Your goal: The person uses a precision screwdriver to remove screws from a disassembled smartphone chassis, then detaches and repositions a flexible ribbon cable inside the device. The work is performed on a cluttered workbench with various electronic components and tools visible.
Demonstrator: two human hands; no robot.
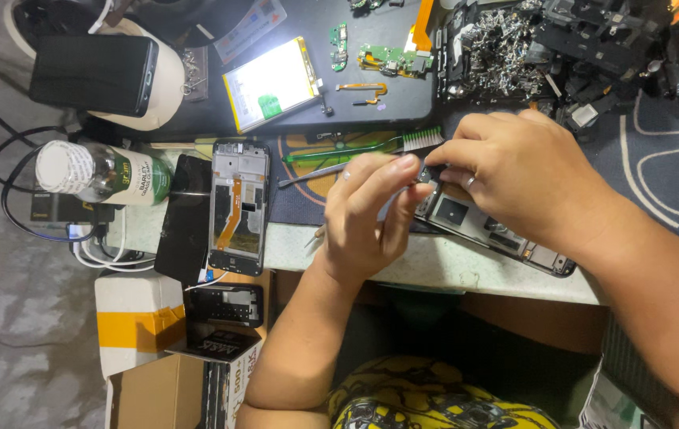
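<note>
Left of the opened phone [482, 226] on the counter [435, 266] stand one capped bottle [105, 173] of clear liquid, then one bare phone frame [237, 208]. Both hands pinch at that phone's top edge: left hand [367, 214], right hand [514, 175]. One tray [506, 40] of metal scraps sits beyond.

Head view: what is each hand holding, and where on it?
Both hands meet at the upper end of the opened phone frame. The left hand and right hand pinch there; any small part between the fingers cannot be told.

glossy plastic bottle [105, 172], matt cardboard box [152, 393], metal tweezers [315, 172].
</note>
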